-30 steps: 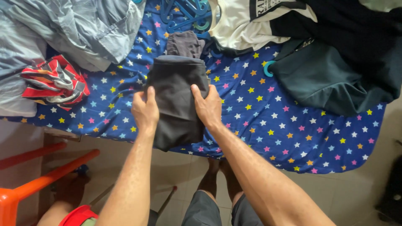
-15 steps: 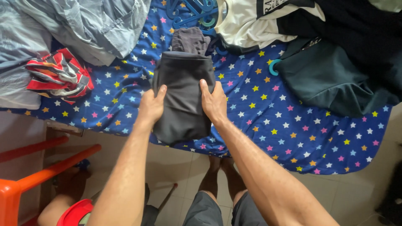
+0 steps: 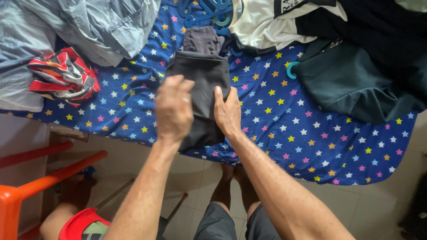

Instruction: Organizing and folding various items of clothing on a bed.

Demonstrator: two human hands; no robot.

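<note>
A folded dark grey garment [image 3: 202,84] lies on a blue sheet [image 3: 284,129] printed with coloured stars, its lower end hanging over the bed's edge. My right hand [image 3: 227,113] rests flat on the garment's right side. Raised above its left side is my left hand [image 3: 173,109], blurred, with the fingers loosely curled and nothing visibly held. A second dark folded piece [image 3: 202,40] lies just beyond the garment.
A red, white and black striped cloth [image 3: 62,78] and pale blue shirts [image 3: 84,26] lie left. Blue hangers [image 3: 207,11], a white and black shirt [image 3: 267,24] and a dark teal garment [image 3: 351,84] lie behind and right. An orange chair [image 3: 40,186] stands on the tiled floor.
My left hand has lifted off the garment's left edge and risen above it. The right hand stays pressed on the right side. The garment has slid slightly further onto the bed.
</note>
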